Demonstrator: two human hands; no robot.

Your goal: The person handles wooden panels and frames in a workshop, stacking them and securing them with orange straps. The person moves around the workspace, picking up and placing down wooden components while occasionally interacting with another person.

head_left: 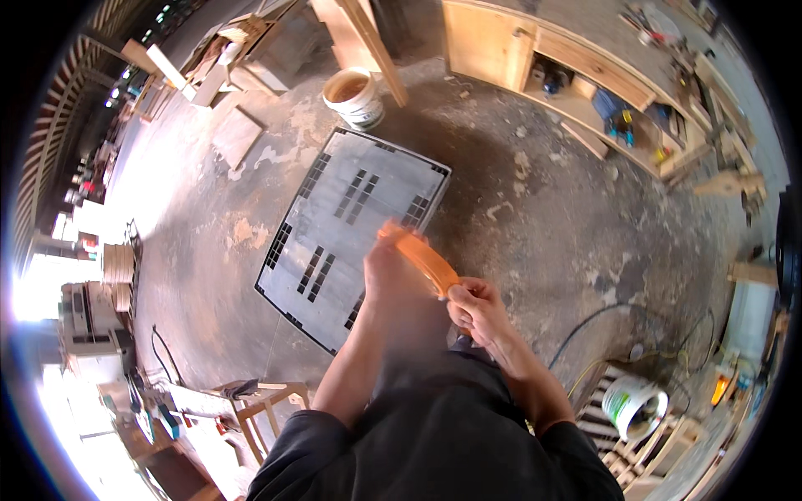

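An orange, curved, band-like piece (pixel 430 263) spans the space between my two hands, in front of my body. My right hand (pixel 478 311) is closed on its lower right end, with the thumb and fingers pinched together. At the upper left end my left hand (pixel 388 271) is closed around the piece, though motion blurs its fingers. What exactly the orange piece is I cannot make out. Beyond and below my hands a grey plastic pallet (pixel 334 221) with dark slotted openings lies flat on the floor.
A white bucket (pixel 355 98) stands at the pallet's far edge. Far right is a wooden workbench (pixel 489 50) with open shelves holding tools. Another white bucket (pixel 633 407) sits near right, by a dark hose (pixel 597 316) on the stained concrete floor. A wooden frame (pixel 267 409) stands near left.
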